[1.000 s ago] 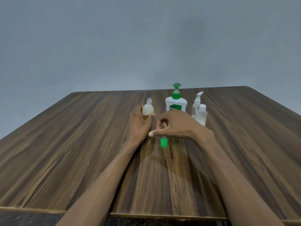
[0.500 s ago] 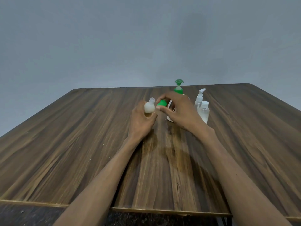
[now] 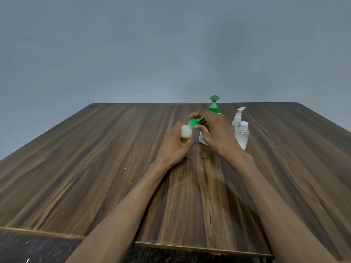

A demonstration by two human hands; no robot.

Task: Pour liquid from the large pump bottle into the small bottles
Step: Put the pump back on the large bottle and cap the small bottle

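One head-worn wide-angle camera looks forward and slightly down across the wooden surface (image 3: 95, 168) toward a grey wall (image 3: 133, 44). The near edge of the surface lies at the frame bottom; both forearms enter from below, close to the lens.

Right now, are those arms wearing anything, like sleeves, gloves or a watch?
No. The left hand and right hand are bare, with no gloves, rings or watch showing. Both forearms are uncovered as far as the picture's bottom edge, so no sleeve is in view.

Green cap (image 3: 193, 123) now on small bottle (image 3: 186, 131), off table.
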